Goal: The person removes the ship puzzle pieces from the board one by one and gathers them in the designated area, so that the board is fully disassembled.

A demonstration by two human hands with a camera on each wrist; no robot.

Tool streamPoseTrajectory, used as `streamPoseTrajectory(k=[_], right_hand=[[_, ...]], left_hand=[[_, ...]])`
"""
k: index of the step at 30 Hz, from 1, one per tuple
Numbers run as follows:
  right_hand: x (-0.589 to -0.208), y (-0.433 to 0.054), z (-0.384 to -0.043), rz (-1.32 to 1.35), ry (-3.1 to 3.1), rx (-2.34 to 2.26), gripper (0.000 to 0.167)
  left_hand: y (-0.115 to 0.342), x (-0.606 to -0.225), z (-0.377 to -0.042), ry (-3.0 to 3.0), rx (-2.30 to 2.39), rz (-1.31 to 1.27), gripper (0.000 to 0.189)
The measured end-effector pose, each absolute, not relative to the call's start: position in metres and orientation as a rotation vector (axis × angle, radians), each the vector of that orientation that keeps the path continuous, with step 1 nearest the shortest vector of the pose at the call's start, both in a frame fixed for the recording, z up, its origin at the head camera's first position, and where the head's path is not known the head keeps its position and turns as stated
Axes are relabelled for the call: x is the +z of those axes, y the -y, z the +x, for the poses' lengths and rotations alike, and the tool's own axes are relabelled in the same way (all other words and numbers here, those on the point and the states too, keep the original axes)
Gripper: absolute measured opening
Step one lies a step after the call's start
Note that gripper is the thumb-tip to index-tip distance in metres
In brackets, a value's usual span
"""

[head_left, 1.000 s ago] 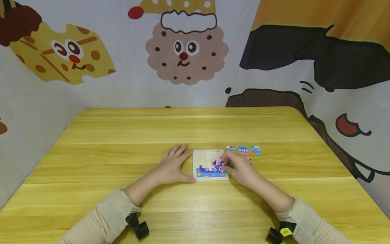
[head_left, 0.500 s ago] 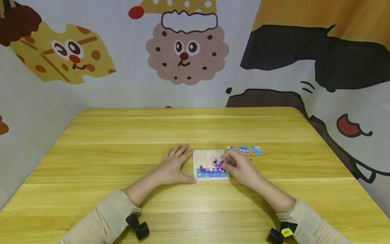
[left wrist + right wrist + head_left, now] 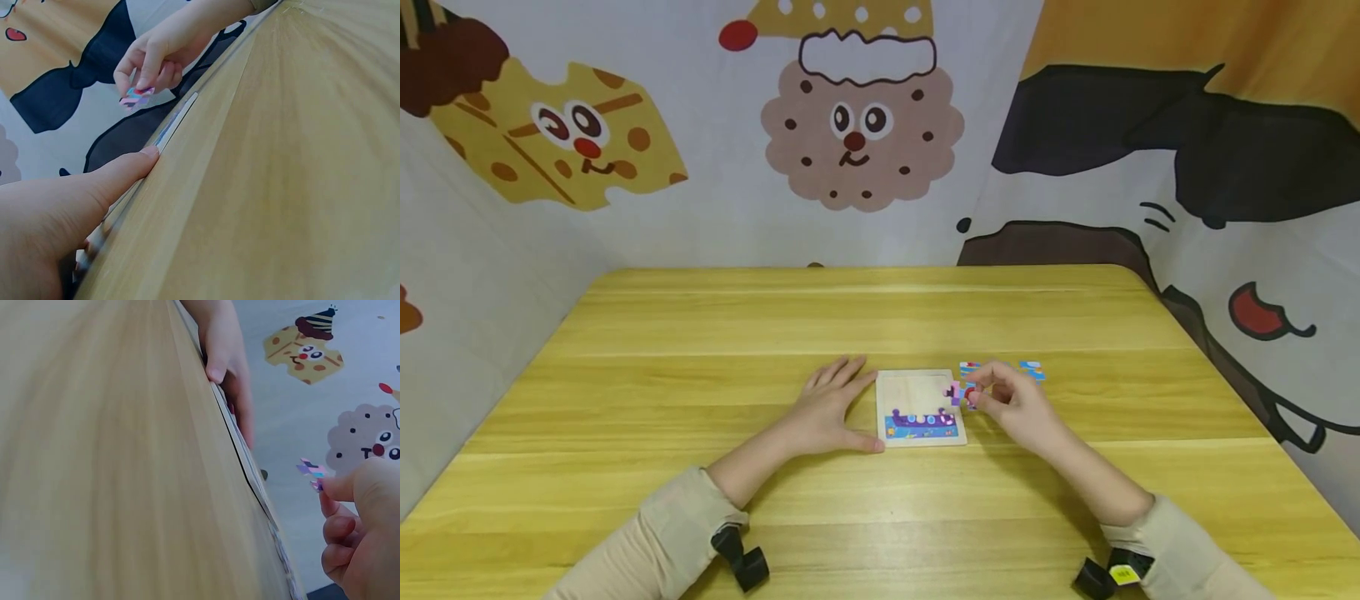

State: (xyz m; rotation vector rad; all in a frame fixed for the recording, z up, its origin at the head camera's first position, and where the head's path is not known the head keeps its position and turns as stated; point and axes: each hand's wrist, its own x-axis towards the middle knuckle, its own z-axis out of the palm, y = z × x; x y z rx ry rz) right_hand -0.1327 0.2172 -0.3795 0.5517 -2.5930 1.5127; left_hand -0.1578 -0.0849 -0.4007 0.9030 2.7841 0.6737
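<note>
Holds the puzzle piece (image 3: 956, 394) farther right than before, raised over the right rim of the tray (image 3: 916, 390), pinched in the right grip (image 3: 1013, 402). Keeps the left grip (image 3: 826, 415) spread and released, touching the tray's left side.

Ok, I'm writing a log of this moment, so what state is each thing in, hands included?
Tray: flat on the table, far part bare.
Fitted pieces: lying in the tray's near part.
Held piece: in mid-air.
Right hand: pinching the held piece.
Left hand: fingers spread, thumb at the tray's edge.
Loose pieces: beyond the right hand, partly hidden.
</note>
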Motion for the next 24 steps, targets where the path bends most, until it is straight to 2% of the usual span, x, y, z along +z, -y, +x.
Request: streamPoseTrajectory(k=[24], right_hand=[[-0.379, -0.286, -0.126, 0.334, 2.605, 1.374, 0.016]], left_hand=[[0.085, -0.404, -0.159, -2.799, 0.651, 0.908, 0.110]])
